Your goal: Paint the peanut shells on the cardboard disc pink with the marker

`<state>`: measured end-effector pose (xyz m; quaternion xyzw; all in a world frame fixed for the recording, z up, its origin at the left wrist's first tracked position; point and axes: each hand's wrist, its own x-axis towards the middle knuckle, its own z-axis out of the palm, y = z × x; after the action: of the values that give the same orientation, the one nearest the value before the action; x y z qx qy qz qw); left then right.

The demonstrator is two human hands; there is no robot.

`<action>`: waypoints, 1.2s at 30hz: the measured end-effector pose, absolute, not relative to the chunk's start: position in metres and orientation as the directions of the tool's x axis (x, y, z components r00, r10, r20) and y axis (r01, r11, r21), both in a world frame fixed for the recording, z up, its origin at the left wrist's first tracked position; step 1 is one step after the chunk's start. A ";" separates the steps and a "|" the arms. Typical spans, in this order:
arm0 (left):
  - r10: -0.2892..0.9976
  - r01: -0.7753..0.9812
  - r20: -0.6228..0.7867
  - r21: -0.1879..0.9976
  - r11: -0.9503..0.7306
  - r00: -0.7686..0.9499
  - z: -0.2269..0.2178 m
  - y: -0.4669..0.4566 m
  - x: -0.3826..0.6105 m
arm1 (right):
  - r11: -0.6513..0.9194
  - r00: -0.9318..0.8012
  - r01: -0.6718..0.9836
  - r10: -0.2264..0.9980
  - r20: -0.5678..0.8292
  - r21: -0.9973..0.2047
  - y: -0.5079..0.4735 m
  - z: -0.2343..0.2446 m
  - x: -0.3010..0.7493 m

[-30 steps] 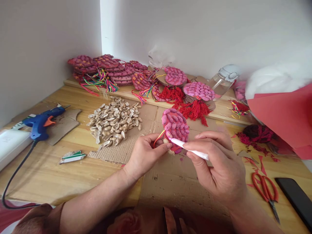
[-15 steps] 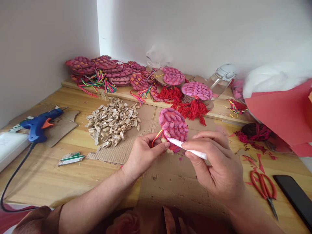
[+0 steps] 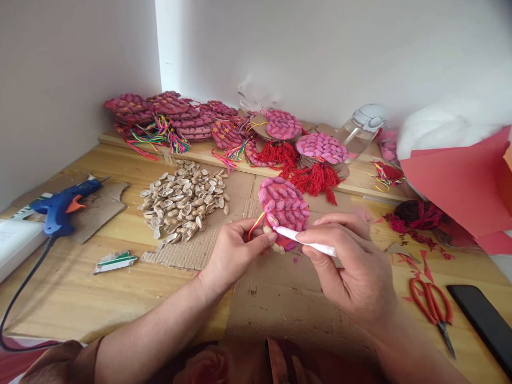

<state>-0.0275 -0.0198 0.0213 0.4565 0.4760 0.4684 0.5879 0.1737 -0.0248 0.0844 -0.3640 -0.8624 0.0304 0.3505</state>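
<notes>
Between thumb and fingers, my left hand (image 3: 240, 248) pinches the lower left edge of a round piece covered with pink-coloured peanut shells (image 3: 285, 205). A few shells at its lower edge are still plain tan. A red and yellow cord (image 3: 256, 224) loops out by my left thumb. My right hand (image 3: 350, 261) is closed around a white marker pen (image 3: 316, 244). The pen's pink tip touches or nearly touches a shell near the left edge of the piece, close to my left thumb. The back of the piece is hidden.
Loose peanut shells (image 3: 184, 200) lie heaped on cardboard at the left, near a blue hot glue gun (image 3: 60, 208). Finished-looking shell pieces with tassels (image 3: 320, 149) line the back ledge beside a bottle (image 3: 362, 128). Red-handled scissors (image 3: 432, 304) and a black phone (image 3: 480, 317) lie at right.
The whole view has shifted slightly. Both hands keep their holds, and the pen tip stays at about the same spot on the shell piece.
</notes>
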 end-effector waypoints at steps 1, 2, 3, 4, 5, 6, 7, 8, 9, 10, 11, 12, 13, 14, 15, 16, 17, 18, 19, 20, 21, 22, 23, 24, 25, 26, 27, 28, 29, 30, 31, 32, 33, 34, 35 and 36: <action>0.983 -0.127 -0.143 0.979 0.158 0.118 0.021 -0.020 -0.028 | 0.733 -0.493 0.609 0.649 0.580 -0.303 -0.025 0.085 0.175; 0.981 -0.137 -0.152 0.976 0.169 0.124 0.020 -0.019 -0.028 | 0.731 -0.494 0.615 0.650 0.578 -0.296 -0.025 0.085 0.176; 0.979 -0.147 -0.157 0.974 0.175 0.127 0.019 -0.019 -0.028 | 0.728 -0.494 0.622 0.651 0.576 -0.290 -0.025 0.086 0.178; 0.980 -0.155 -0.157 0.972 0.176 0.125 0.019 -0.019 -0.028 | 0.724 -0.490 0.628 0.652 0.578 -0.285 -0.025 0.086 0.179; 0.979 -0.162 -0.158 0.971 0.178 0.127 0.018 -0.019 -0.028 | 0.720 -0.483 0.633 0.654 0.582 -0.284 -0.025 0.087 0.180; 0.978 -0.164 -0.160 0.970 0.181 0.131 0.018 -0.020 -0.028 | 0.717 -0.473 0.634 0.657 0.587 -0.290 -0.025 0.087 0.181; 0.977 -0.163 -0.163 0.969 0.184 0.136 0.018 -0.020 -0.028 | 0.716 -0.465 0.630 0.659 0.591 -0.303 -0.025 0.088 0.181; 0.976 -0.159 -0.164 0.969 0.186 0.142 0.018 -0.020 -0.028 | 0.718 -0.463 0.620 0.660 0.592 -0.316 -0.024 0.088 0.180; 0.976 -0.158 -0.164 0.970 0.187 0.145 0.018 -0.021 -0.028 | 0.725 -0.465 0.607 0.656 0.594 -0.326 -0.024 0.088 0.179; 0.976 -0.160 -0.164 0.969 0.186 0.145 0.018 -0.021 -0.028 | 0.729 -0.470 0.597 0.655 0.591 -0.334 -0.023 0.088 0.179; 0.976 -0.166 -0.164 0.968 0.187 0.144 0.018 -0.021 -0.029 | 0.734 -0.477 0.589 0.654 0.588 -0.338 -0.023 0.088 0.178; 0.976 -0.178 -0.163 0.966 0.187 0.142 0.018 -0.021 -0.029 | 0.737 -0.481 0.586 0.651 0.586 -0.337 -0.023 0.088 0.178; 0.976 -0.189 -0.163 0.964 0.189 0.143 0.018 -0.021 -0.029 | 0.736 -0.482 0.589 0.651 0.586 -0.334 -0.022 0.089 0.179; 0.976 -0.199 -0.165 0.961 0.192 0.143 0.018 -0.021 -0.028 | 0.733 -0.478 0.595 0.653 0.587 -0.330 -0.022 0.089 0.179; 0.975 -0.205 -0.168 0.959 0.195 0.143 0.018 -0.021 -0.028 | 0.729 -0.473 0.602 0.655 0.590 -0.326 -0.022 0.089 0.180; 0.975 -0.208 -0.170 0.958 0.198 0.145 0.018 -0.020 -0.028 | 0.724 -0.468 0.608 0.657 0.590 -0.324 -0.022 0.089 0.181; 0.974 -0.209 -0.172 0.957 0.200 0.146 0.018 -0.020 -0.028 | 0.723 -0.466 0.611 0.658 0.591 -0.323 -0.022 0.089 0.182; 0.974 -0.207 -0.173 0.957 0.202 0.146 0.018 -0.020 -0.028 | 0.722 -0.465 0.610 0.660 0.590 -0.327 -0.021 0.089 0.183; 0.973 -0.205 -0.175 0.957 0.203 0.148 0.017 -0.020 -0.028 | 0.724 -0.466 0.604 0.659 0.590 -0.332 -0.021 0.089 0.183; 0.973 -0.202 -0.175 0.958 0.203 0.149 0.017 -0.020 -0.028 | 0.729 -0.467 0.596 0.656 0.592 -0.337 -0.020 0.089 0.183; 0.973 -0.195 -0.176 0.960 0.203 0.150 0.016 -0.020 -0.028 | 0.733 -0.468 0.589 0.653 0.595 -0.341 -0.020 0.089 0.182; 0.973 -0.183 -0.176 0.962 0.203 0.152 0.016 -0.020 -0.028 | 0.736 -0.468 0.584 0.650 0.599 -0.343 -0.019 0.089 0.181; 0.973 -0.166 -0.175 0.966 0.199 0.153 0.016 -0.021 -0.028 | 0.739 -0.466 0.579 0.646 0.605 -0.343 -0.019 0.089 0.181; 0.973 -0.144 -0.171 0.971 0.193 0.155 0.016 -0.021 -0.028 | 0.742 -0.466 0.576 0.643 0.607 -0.344 -0.018 0.089 0.180; 0.973 -0.121 -0.166 0.975 0.186 0.158 0.016 -0.021 -0.028 | 0.744 -0.467 0.573 0.641 0.609 -0.344 -0.017 0.089 0.178; 0.974 -0.103 -0.161 0.978 0.179 0.160 0.016 -0.021 -0.028 | 0.746 -0.467 0.570 0.639 0.612 -0.344 -0.017 0.089 0.177; 0.974 -0.091 -0.156 0.981 0.173 0.162 0.017 -0.022 -0.027 | 0.748 -0.466 0.567 0.636 0.615 -0.344 -0.016 0.089 0.176; 0.975 -0.086 -0.152 0.982 0.167 0.163 0.017 -0.022 -0.027 | 0.750 -0.464 0.564 0.633 0.619 -0.344 -0.015 0.089 0.176; 0.975 -0.084 -0.148 0.983 0.164 0.165 0.017 -0.022 -0.027 | 0.752 -0.464 0.562 0.631 0.621 -0.344 -0.014 0.089 0.175; 0.975 -0.083 -0.146 0.983 0.161 0.166 0.018 -0.022 -0.027 | 0.753 -0.465 0.561 0.630 0.622 -0.344 -0.014 0.088 0.175; 0.976 -0.082 -0.145 0.984 0.160 0.165 0.018 -0.022 -0.027 | 0.754 -0.466 0.560 0.629 0.622 -0.344 -0.013 0.088 0.176; 0.976 -0.080 -0.143 0.984 0.158 0.164 0.018 -0.021 -0.027 | 0.755 -0.469 0.558 0.629 0.621 -0.344 -0.013 0.087 0.176; 0.976 -0.077 -0.144 0.984 0.158 0.161 0.018 -0.021 -0.027 | 0.756 -0.472 0.557 0.629 0.617 -0.344 -0.013 0.087 0.178; 0.976 -0.077 -0.146 0.984 0.160 0.159 0.018 -0.021 -0.027 | 0.754 -0.474 0.561 0.632 0.613 -0.343 -0.013 0.087 0.179; 0.977 -0.077 -0.147 0.984 0.160 0.155 0.018 -0.021 -0.027 | 0.750 -0.476 0.568 0.635 0.608 -0.339 -0.014 0.088 0.181; 0.978 -0.075 -0.145 0.985 0.157 0.152 0.018 -0.021 -0.028 | 0.743 -0.475 0.580 0.641 0.603 -0.334 -0.014 0.088 0.182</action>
<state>-0.0276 -0.0206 0.0179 0.4737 0.4766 0.4437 0.5930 0.1820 -0.0144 0.0883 -0.3558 -0.8578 0.0418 0.3687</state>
